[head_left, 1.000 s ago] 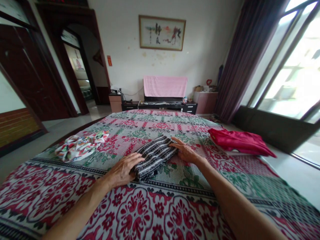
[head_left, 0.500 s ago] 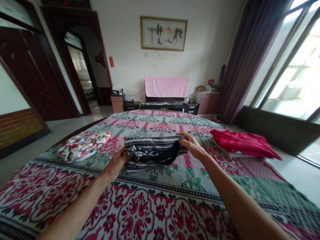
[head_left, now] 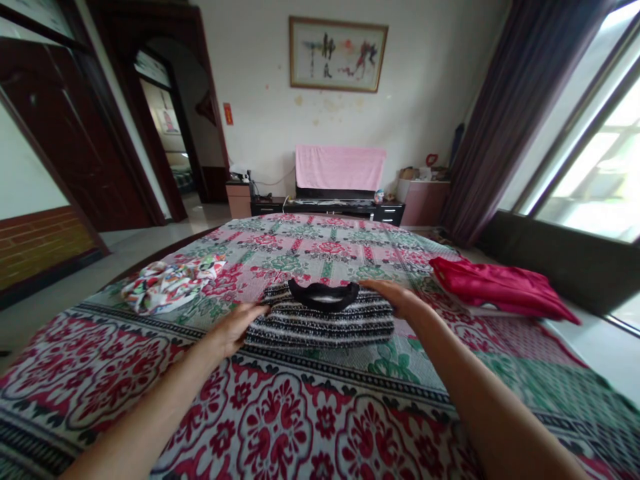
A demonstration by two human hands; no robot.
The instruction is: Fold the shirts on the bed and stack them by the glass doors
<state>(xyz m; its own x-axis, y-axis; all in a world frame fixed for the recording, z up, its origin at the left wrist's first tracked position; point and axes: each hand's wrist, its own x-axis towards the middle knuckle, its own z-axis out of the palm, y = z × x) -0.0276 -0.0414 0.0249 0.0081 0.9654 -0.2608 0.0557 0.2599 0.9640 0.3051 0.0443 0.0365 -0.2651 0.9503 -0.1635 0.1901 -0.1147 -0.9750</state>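
Note:
A folded black-and-white striped knit sweater (head_left: 320,327) lies on the bed's patterned cover, its black round neckline on the far side, facing up. Against the sweater's left edge rest the fingers of my left hand (head_left: 239,328), stretched out and touching the knit. My right hand (head_left: 390,293) lies over the far right corner, with its fingers extended flat along the edge. The undersides of both hands are hidden, and so are the lower layers of the sweater.
A crumpled white printed cloth (head_left: 173,283) lies on the left of the floral bed cover (head_left: 280,427). To the right is a folded red garment (head_left: 505,290). Beyond the bed stands a low black cabinet (head_left: 273,208) below a pink towel (head_left: 340,167).
The sweater has been turned over, so its striped front and neckline now face up, and it lies lower on the bed. Both hands have loosened from gripping its edges. The view has shifted slightly.

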